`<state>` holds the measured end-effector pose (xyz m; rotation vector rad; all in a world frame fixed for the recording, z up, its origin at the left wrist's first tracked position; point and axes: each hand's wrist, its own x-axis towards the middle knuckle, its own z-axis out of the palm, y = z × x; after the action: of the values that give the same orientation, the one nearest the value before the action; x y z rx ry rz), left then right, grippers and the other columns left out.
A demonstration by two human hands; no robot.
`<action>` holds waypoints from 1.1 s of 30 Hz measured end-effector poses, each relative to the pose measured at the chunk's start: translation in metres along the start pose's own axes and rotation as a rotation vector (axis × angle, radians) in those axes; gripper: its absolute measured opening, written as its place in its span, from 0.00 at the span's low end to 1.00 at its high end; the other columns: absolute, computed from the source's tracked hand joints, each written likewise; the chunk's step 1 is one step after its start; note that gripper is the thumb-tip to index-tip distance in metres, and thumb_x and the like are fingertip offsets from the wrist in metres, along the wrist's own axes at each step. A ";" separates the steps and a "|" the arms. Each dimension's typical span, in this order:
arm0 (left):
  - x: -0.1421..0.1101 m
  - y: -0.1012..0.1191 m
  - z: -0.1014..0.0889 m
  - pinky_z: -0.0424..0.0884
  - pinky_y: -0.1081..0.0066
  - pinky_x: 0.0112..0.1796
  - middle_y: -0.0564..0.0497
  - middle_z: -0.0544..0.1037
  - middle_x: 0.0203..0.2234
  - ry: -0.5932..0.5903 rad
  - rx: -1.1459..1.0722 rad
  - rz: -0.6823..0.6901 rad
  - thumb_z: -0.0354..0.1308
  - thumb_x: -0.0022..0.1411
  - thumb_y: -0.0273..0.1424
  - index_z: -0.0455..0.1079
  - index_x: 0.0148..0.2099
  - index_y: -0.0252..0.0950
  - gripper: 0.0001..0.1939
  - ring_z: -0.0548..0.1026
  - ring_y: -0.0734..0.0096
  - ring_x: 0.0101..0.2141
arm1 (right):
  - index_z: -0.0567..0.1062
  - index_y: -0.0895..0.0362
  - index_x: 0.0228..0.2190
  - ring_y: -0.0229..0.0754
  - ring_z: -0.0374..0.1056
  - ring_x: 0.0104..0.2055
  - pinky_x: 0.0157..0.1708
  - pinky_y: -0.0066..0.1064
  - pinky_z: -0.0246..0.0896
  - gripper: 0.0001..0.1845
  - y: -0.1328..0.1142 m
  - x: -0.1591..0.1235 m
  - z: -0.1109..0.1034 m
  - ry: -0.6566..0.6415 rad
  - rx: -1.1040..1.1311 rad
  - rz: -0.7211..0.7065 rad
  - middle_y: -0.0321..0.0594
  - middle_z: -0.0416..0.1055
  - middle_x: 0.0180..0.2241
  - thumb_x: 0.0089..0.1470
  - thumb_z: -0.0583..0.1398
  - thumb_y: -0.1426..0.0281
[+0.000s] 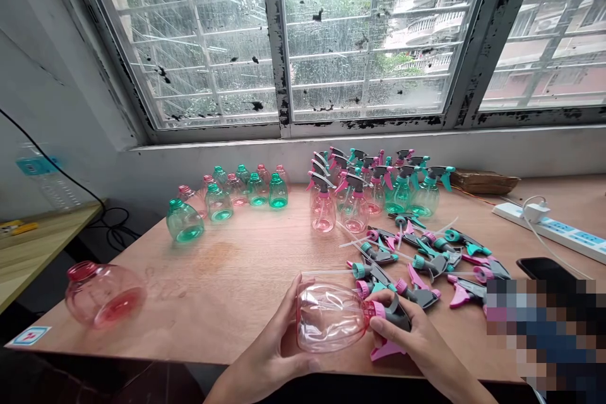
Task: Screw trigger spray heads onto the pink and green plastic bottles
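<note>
A clear pink spray bottle [331,317] lies on its side in the air over the table's front edge, its base toward the left. My left hand [279,344] is wrapped round the base end. At the neck, the fingers of my right hand [414,334] grip the pink collar of a grey and pink spray head [398,314], which sits on the bottle's mouth. Its pink trigger points down. How far the collar is screwed on I cannot tell. Just beyond my right hand lies a pile of loose spray heads [428,259] in grey, pink and teal, with thin tubes.
Several bottles with spray heads fitted [355,211] stand at the back. Open pink and green bottles [219,203] stand back left; a larger-looking pink bottle [106,297] is near the left edge. At right are a power strip [558,227] and a phone [544,268].
</note>
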<state>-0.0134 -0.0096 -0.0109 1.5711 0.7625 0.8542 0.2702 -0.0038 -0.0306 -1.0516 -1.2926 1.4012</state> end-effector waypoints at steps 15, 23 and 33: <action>0.000 0.001 0.002 0.55 0.50 0.66 0.49 0.45 0.73 -0.031 0.023 0.024 0.66 0.65 0.36 0.33 0.73 0.60 0.50 0.54 0.50 0.69 | 0.75 0.56 0.38 0.41 0.70 0.24 0.28 0.32 0.61 0.21 0.000 0.001 0.001 0.010 0.082 -0.018 0.30 0.75 0.21 0.50 0.71 0.56; -0.001 0.002 -0.001 0.52 0.49 0.67 0.49 0.46 0.73 -0.027 0.032 0.012 0.66 0.65 0.38 0.35 0.74 0.57 0.49 0.53 0.49 0.69 | 0.75 0.57 0.37 0.41 0.69 0.23 0.28 0.32 0.62 0.21 0.004 0.004 0.000 0.036 0.119 -0.014 0.32 0.75 0.20 0.49 0.71 0.56; 0.002 0.001 0.001 0.60 0.51 0.64 0.48 0.49 0.72 -0.044 0.005 -0.031 0.66 0.65 0.33 0.31 0.74 0.58 0.52 0.62 0.51 0.65 | 0.76 0.57 0.36 0.39 0.69 0.24 0.28 0.30 0.62 0.19 0.004 0.004 -0.001 -0.002 0.093 -0.028 0.32 0.75 0.21 0.51 0.71 0.58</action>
<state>-0.0116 -0.0083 -0.0097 1.5741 0.7563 0.7939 0.2702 0.0003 -0.0352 -0.9665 -1.2268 1.4281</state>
